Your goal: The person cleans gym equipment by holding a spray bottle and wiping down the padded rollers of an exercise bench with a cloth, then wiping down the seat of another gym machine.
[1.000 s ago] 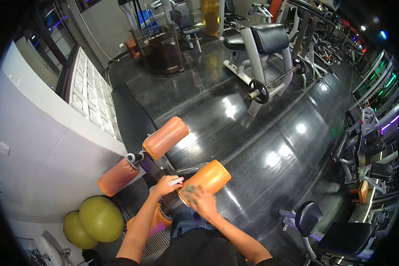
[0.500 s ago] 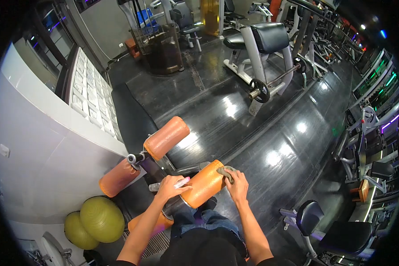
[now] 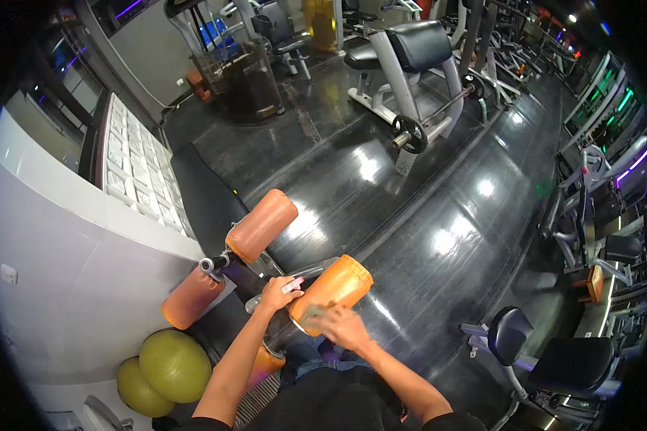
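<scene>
An orange padded roller (image 3: 338, 282) lies at a slant in front of me, with light glinting on its surface. My right hand (image 3: 343, 327) presses a greyish-green cloth (image 3: 313, 314) on the roller's near end. Beside the same end, my left hand (image 3: 274, 294) is closed round a clear bottle (image 3: 254, 304) with a pink and white top. Two duller orange rollers, one upper (image 3: 263, 225) and one lower (image 3: 193, 297), sit on the metal frame to the left. Part of another orange roller (image 3: 267, 364) shows below my left forearm.
Two green exercise balls (image 3: 174, 365) rest at the lower left by the white wall (image 3: 72, 266). A padded bench machine (image 3: 417, 54) with a barbell stands ahead. Black seats (image 3: 571, 365) are at the lower right, and more machines line the right side.
My right hand has moved with the cloth from the roller's far end back to its near end. The view has shifted slightly. My left hand still holds the bottle.
</scene>
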A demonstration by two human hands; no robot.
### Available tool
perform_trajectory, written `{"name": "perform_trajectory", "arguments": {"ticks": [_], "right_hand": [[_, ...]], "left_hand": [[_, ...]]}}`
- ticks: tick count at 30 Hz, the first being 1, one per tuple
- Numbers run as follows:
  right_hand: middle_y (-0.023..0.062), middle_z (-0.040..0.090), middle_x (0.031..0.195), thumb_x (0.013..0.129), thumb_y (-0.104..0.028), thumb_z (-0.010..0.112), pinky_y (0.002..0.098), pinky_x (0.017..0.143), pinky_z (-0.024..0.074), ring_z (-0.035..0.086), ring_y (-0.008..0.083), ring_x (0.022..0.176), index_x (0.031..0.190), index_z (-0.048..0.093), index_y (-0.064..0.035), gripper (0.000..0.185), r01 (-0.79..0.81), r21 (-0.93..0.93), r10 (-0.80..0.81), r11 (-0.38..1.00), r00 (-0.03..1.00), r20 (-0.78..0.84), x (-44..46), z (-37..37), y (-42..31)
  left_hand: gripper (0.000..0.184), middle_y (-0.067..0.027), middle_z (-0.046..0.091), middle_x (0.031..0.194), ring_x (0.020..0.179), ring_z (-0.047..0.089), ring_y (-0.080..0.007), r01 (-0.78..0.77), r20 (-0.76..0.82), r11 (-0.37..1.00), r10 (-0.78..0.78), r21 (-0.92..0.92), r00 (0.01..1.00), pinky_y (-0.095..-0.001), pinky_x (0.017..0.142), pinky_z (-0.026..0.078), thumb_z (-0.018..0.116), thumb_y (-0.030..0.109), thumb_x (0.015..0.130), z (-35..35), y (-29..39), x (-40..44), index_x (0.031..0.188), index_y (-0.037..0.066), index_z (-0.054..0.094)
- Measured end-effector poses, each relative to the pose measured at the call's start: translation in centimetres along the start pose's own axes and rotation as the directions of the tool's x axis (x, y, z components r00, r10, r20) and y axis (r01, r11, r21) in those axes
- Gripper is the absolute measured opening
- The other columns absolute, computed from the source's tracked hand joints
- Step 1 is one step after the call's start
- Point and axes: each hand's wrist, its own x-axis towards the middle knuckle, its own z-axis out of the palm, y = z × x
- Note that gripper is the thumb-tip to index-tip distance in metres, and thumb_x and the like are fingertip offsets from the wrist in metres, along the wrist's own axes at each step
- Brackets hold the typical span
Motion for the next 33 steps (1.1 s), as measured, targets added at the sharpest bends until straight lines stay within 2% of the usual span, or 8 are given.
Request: {"name": "perform_trajectory", "arguments": {"ticks": [5,8,11,13,18,23,28,33], "right_hand": [[0.0052,0.069,0.109,0.079,-0.018,0.076,0.0398,0.080,0.0563,0.064,0.0273,0.098,0.117,0.071,-0.0254,0.039,-0.428,-0.014,0.411,0.904,0.875,-0.257,-0.3,-3.2,5.7],[0.0075,0.066,0.101,0.076,-0.013,0.076,0.0387,0.081,0.0537,0.063,0.0289,0.092,0.114,0.073,-0.0205,0.039,-0.509,0.121,0.510,0.853,0.759,-0.405,-0.4,-3.6,7.2],[0.0087,0.065,0.097,0.075,-0.013,0.077,0.0388,0.080,0.0527,0.062,0.0294,0.091,0.115,0.073,-0.0199,0.041,-0.519,0.128,0.528,0.845,0.775,-0.346,-0.7,-2.8,6.1],[0.0068,0.066,0.100,0.072,-0.012,0.080,0.0386,0.081,0.0539,0.063,0.0275,0.092,0.116,0.073,-0.0230,0.046,-0.496,0.111,0.500,0.861,0.786,-0.364,-0.8,-1.5,4.3],[0.0008,0.066,0.114,0.074,-0.017,0.079,0.0361,0.081,0.0569,0.063,0.0222,0.101,0.116,0.072,-0.0281,0.044,-0.113,0.156,0.127,0.981,0.988,-0.089,-2.1,1.5,0.0],[-0.0051,0.064,0.116,0.077,-0.021,0.077,0.0344,0.080,0.0568,0.061,0.0187,0.102,0.118,0.070,-0.0320,0.043,0.089,0.118,-0.100,0.989,0.991,0.089,-3.0,2.1,1.0],[-0.0017,0.069,0.114,0.075,-0.019,0.078,0.0381,0.084,0.0551,0.062,0.0231,0.100,0.113,0.073,-0.0287,0.040,-0.264,0.027,0.265,0.964,0.956,-0.127,-3.7,-2.7,6.6],[0.0086,0.071,0.112,0.079,-0.011,0.076,0.0371,0.089,0.0532,0.065,0.0284,0.098,0.115,0.074,-0.0190,0.037,-0.635,0.226,0.672,0.739,0.673,-0.309,-5.0,-5.1,12.3]], "left_hand": [[0.030,-0.0130,0.072,0.078,0.074,0.071,-0.0296,-0.067,0.037,0.998,0.068,-0.017,0.997,-0.0398,0.067,0.052,0.084,0.034,0.075,-1.0,0.6,0.2,0.087,0.008,0.072],[0.039,-0.0145,0.070,0.076,0.071,0.070,-0.0306,-0.108,0.087,0.994,0.104,0.037,0.991,-0.0397,0.065,0.052,0.083,0.042,0.075,-2.5,4.0,-0.8,0.087,0.006,0.072],[0.052,-0.0158,0.069,0.073,0.067,0.069,-0.0332,-0.137,0.120,0.989,0.130,0.049,0.984,-0.0406,0.063,0.052,0.083,0.054,0.072,-3.2,6.1,-2.1,0.086,0.005,0.072],[0.054,-0.0154,0.070,0.074,0.069,0.070,-0.0325,-0.206,0.097,0.973,0.196,0.106,0.976,-0.0402,0.065,0.053,0.084,0.054,0.071,-2.5,5.4,-2.3,0.087,0.004,0.072],[0.050,-0.0111,0.072,0.079,0.074,0.071,-0.0279,-0.116,0.141,0.993,0.117,-0.014,0.983,-0.0376,0.067,0.053,0.087,0.047,0.069,-2.2,5.0,-1.5,0.088,0.004,0.072],[0.047,-0.0087,0.073,0.082,0.074,0.071,-0.0240,-0.083,0.157,0.996,0.089,-0.041,0.984,-0.0349,0.069,0.052,0.088,0.042,0.069,-2.2,4.5,-1.5,0.090,0.004,0.072],[0.045,-0.0090,0.073,0.081,0.073,0.070,-0.0246,-0.046,0.122,0.998,0.052,-0.053,0.991,-0.0346,0.069,0.052,0.087,0.040,0.071,-2.5,5.3,-2.5,0.093,0.004,0.072],[0.044,-0.0100,0.072,0.080,0.071,0.069,-0.0264,-0.124,0.113,0.992,0.127,-0.032,0.985,-0.0353,0.068,0.052,0.087,0.040,0.072,-3.0,7.3,-2.1,0.096,0.005,0.073]]}}
